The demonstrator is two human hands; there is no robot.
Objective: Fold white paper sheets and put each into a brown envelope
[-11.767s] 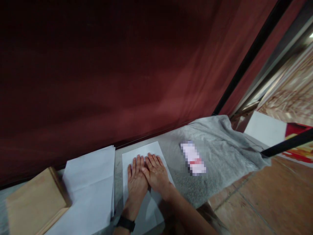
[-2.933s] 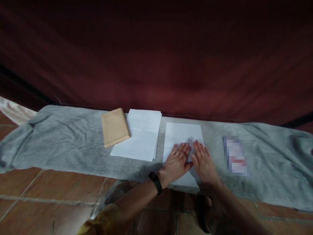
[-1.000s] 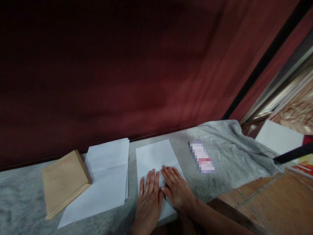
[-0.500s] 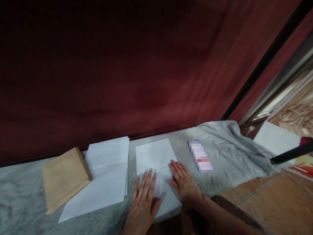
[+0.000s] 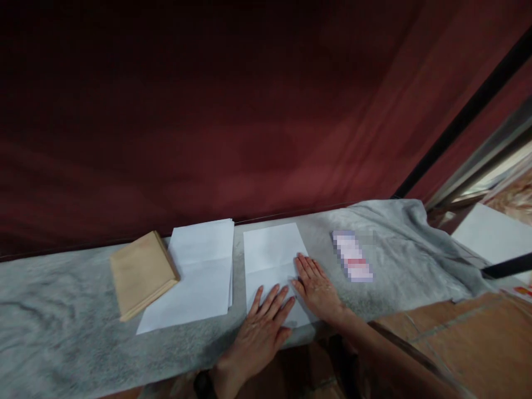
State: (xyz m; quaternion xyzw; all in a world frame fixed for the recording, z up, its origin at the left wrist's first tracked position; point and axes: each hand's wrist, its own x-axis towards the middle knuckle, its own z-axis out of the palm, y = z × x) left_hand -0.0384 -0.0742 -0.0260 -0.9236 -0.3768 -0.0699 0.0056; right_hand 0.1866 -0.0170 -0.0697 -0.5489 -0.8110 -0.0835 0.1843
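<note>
Apparently flat and open, both hands (image 5: 266,328) (image 5: 318,289) partly hide the creased white sheet (image 5: 272,249).

Sheet (image 5: 269,262) right of paper stack (image 5: 201,274)

Envelopes (image 5: 141,274) plain tan; paper (image 5: 268,246) white; cloth (image 5: 62,310) mottled grey; backdrop (image 5: 249,138) dark red.

The left hand (image 5: 262,331) and right hand (image 5: 316,288) lie palm down on a creased white sheet (image 5: 272,244), fingers spread on the left one. Left of the hands, a stack of white paper (image 5: 199,271) sits on the gray cloth (image 5: 75,310), a brown envelope stack (image 5: 143,271) overlapping its edge. Right of them lies a pixelated item (image 5: 353,257); beyond them hangs a dark red curtain (image 5: 249,138).
</note>
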